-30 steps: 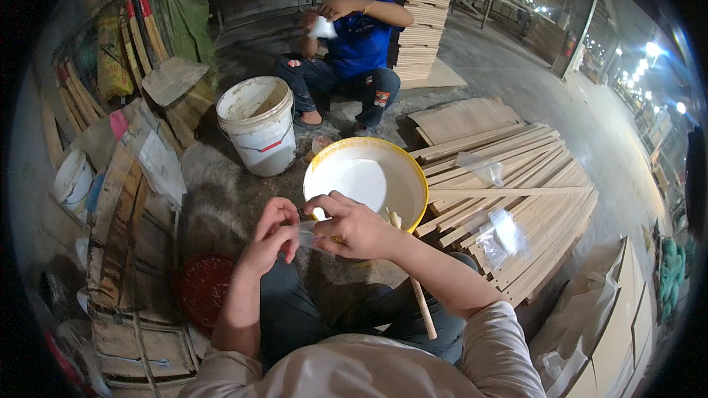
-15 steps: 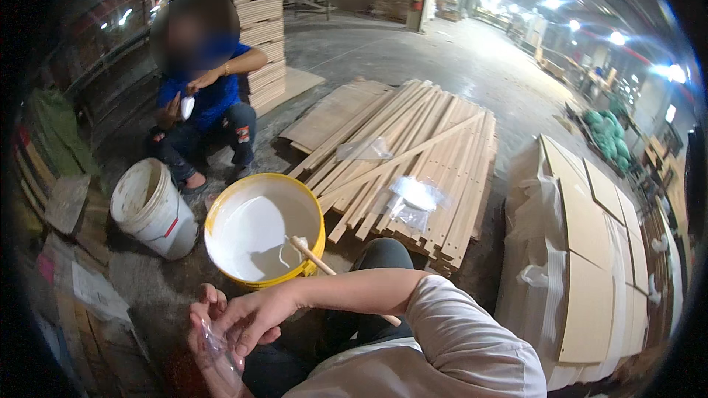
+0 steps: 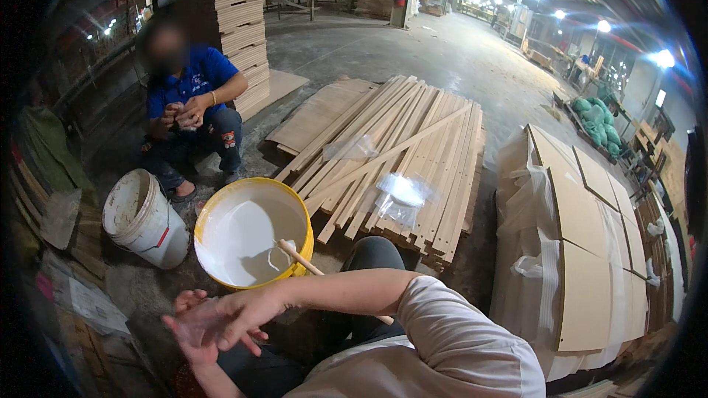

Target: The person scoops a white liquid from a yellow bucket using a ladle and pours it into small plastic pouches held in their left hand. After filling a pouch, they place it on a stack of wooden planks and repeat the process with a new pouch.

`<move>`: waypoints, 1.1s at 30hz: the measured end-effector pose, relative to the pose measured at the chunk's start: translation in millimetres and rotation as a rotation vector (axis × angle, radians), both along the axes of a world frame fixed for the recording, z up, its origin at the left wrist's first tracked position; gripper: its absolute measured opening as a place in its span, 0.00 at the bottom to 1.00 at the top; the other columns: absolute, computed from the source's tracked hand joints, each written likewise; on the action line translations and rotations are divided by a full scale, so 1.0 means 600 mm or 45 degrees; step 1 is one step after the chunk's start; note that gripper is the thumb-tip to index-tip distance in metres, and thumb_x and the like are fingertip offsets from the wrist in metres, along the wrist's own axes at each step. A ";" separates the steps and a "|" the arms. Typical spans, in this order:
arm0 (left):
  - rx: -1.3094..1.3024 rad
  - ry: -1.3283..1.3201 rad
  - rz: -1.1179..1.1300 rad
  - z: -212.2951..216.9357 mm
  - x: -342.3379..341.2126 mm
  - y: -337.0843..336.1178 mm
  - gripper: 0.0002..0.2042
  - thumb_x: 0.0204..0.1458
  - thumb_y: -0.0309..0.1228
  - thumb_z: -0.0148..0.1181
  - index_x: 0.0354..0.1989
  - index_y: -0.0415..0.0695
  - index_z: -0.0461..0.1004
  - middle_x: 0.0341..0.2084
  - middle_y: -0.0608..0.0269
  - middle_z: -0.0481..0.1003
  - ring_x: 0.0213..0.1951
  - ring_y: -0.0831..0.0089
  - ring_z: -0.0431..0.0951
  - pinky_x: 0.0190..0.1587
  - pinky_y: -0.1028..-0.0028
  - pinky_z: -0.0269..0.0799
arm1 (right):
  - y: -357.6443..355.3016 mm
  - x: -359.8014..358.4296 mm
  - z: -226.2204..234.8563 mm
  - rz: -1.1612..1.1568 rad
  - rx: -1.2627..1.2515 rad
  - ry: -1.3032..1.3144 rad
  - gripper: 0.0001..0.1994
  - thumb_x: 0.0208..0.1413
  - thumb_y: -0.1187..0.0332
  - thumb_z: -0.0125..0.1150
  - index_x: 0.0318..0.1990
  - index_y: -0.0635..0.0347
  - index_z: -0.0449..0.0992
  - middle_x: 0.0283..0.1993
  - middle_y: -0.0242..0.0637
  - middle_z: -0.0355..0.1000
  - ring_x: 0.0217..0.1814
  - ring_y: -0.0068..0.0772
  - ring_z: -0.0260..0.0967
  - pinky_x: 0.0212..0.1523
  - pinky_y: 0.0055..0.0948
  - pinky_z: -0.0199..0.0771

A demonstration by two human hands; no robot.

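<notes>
My left hand [image 3: 193, 335] is held palm up at the lower left, its fingers stretched out. Thin clear plastic film [image 3: 200, 327] seems to cover its palm; its exact shape is hard to make out. My right hand [image 3: 249, 315] reaches across over that palm with its fingers spread, close to the film. Just beyond both hands stands a yellow-rimmed bucket [image 3: 200, 227] holding white liquid. A wooden stick [image 3: 302, 259] with a pale, string-like tip leans over the bucket's near right rim and passes behind my right forearm.
A dirty white bucket [image 3: 158, 239] stands left of the yellow one. Beyond it a person in a blue shirt [image 3: 198, 74] squats with hands together. Wooden slats [image 3: 435, 147], topped by clear plastic bags [image 3: 402, 195], lie ahead. Wrapped panels [image 3: 586, 287] are stacked at right.
My right fingers have spread from a closer grip at the plastic, and my left fingers have straightened. The person opposite has lowered their hands. The whole view has shifted slightly.
</notes>
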State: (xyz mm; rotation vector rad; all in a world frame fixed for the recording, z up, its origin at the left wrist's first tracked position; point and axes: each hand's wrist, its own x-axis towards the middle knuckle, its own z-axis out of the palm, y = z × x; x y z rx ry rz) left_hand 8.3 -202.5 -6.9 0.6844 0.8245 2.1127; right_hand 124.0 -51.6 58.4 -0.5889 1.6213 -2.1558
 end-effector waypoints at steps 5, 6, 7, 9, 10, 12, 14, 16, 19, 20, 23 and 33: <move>-0.362 0.395 0.006 0.046 0.022 -0.039 0.26 0.55 0.52 0.44 0.55 0.46 0.57 0.50 0.58 0.63 0.52 0.64 0.64 0.51 0.62 0.64 | 0.004 0.005 0.004 -0.239 0.262 0.014 0.24 0.49 0.63 0.57 0.52 0.63 0.63 0.31 0.40 0.71 0.19 0.28 0.71 0.15 0.21 0.70; -0.431 0.394 -0.004 0.049 0.020 -0.041 0.25 0.56 0.50 0.44 0.55 0.45 0.58 0.50 0.58 0.63 0.52 0.65 0.64 0.51 0.62 0.64 | 0.003 0.001 -0.001 -0.230 0.425 0.065 0.21 0.49 0.63 0.57 0.50 0.63 0.65 0.29 0.39 0.71 0.19 0.27 0.71 0.16 0.21 0.70; -0.502 0.394 -0.009 0.054 0.018 -0.045 0.23 0.57 0.48 0.44 0.54 0.44 0.59 0.51 0.59 0.63 0.51 0.65 0.65 0.50 0.63 0.65 | -0.001 -0.003 -0.005 -0.217 0.585 0.122 0.20 0.48 0.64 0.57 0.48 0.64 0.67 0.27 0.38 0.71 0.19 0.27 0.71 0.17 0.22 0.71; -0.630 0.737 0.327 0.027 0.011 -0.045 0.20 0.58 0.45 0.43 0.51 0.44 0.62 0.53 0.59 0.62 0.52 0.66 0.64 0.48 0.66 0.66 | -0.013 -0.011 -0.024 -0.309 0.669 0.343 0.17 0.47 0.66 0.56 0.45 0.63 0.70 0.22 0.37 0.70 0.19 0.25 0.70 0.21 0.25 0.71; -0.712 0.898 0.496 0.016 0.009 -0.051 0.18 0.59 0.44 0.43 0.49 0.44 0.64 0.54 0.59 0.62 0.53 0.66 0.63 0.47 0.67 0.67 | -0.013 -0.008 -0.025 -0.336 0.697 0.345 0.18 0.46 0.66 0.56 0.45 0.63 0.69 0.21 0.39 0.69 0.19 0.27 0.70 0.22 0.27 0.72; -0.593 0.574 0.348 0.042 0.033 -0.036 0.17 0.60 0.43 0.40 0.46 0.43 0.66 0.49 0.59 0.66 0.51 0.68 0.65 0.46 0.68 0.67 | -0.009 -0.007 -0.039 -0.450 0.816 0.499 0.18 0.46 0.67 0.56 0.45 0.63 0.69 0.22 0.44 0.70 0.21 0.34 0.71 0.25 0.32 0.72; -0.535 0.419 0.321 0.034 0.034 -0.034 0.16 0.60 0.42 0.40 0.47 0.45 0.65 0.46 0.59 0.68 0.47 0.70 0.68 0.37 0.72 0.70 | -0.014 -0.006 -0.034 -0.597 0.944 0.793 0.19 0.45 0.64 0.57 0.46 0.61 0.69 0.27 0.50 0.71 0.28 0.49 0.71 0.34 0.42 0.72; -0.475 0.327 0.357 0.026 0.034 -0.023 0.15 0.60 0.42 0.40 0.47 0.45 0.64 0.43 0.58 0.70 0.41 0.70 0.72 0.30 0.73 0.74 | -0.011 -0.007 -0.042 -0.524 1.142 0.873 0.18 0.46 0.63 0.58 0.45 0.59 0.70 0.29 0.51 0.71 0.30 0.51 0.70 0.34 0.43 0.71; -0.425 0.185 0.316 0.009 0.030 -0.029 0.14 0.61 0.39 0.39 0.42 0.41 0.66 0.38 0.55 0.72 0.40 0.69 0.74 0.39 0.70 0.73 | -0.013 -0.012 -0.035 -0.364 1.420 0.895 0.18 0.46 0.61 0.58 0.45 0.57 0.71 0.30 0.50 0.71 0.30 0.51 0.70 0.33 0.43 0.70; -0.412 0.144 0.289 0.009 0.030 -0.031 0.14 0.61 0.38 0.39 0.39 0.41 0.67 0.36 0.54 0.73 0.39 0.69 0.74 0.41 0.71 0.72 | -0.013 -0.014 -0.030 -0.302 1.513 0.883 0.18 0.45 0.61 0.58 0.45 0.56 0.71 0.30 0.49 0.71 0.30 0.51 0.70 0.33 0.43 0.71; -0.329 0.152 0.248 -0.009 0.020 -0.035 0.13 0.60 0.39 0.41 0.37 0.42 0.68 0.35 0.56 0.73 0.38 0.69 0.74 0.39 0.70 0.72 | -0.010 -0.015 -0.043 -0.400 1.396 0.920 0.18 0.46 0.60 0.58 0.45 0.54 0.71 0.29 0.47 0.72 0.29 0.49 0.70 0.31 0.41 0.71; 0.013 -0.453 -0.100 -0.074 -0.038 -0.018 0.23 0.54 0.51 0.46 0.48 0.43 0.65 0.42 0.54 0.72 0.44 0.63 0.74 0.39 0.72 0.76 | 0.099 0.149 -0.046 -1.552 1.123 0.281 0.20 0.44 0.75 0.60 0.47 0.67 0.69 0.40 0.46 0.70 0.36 0.39 0.72 0.39 0.29 0.71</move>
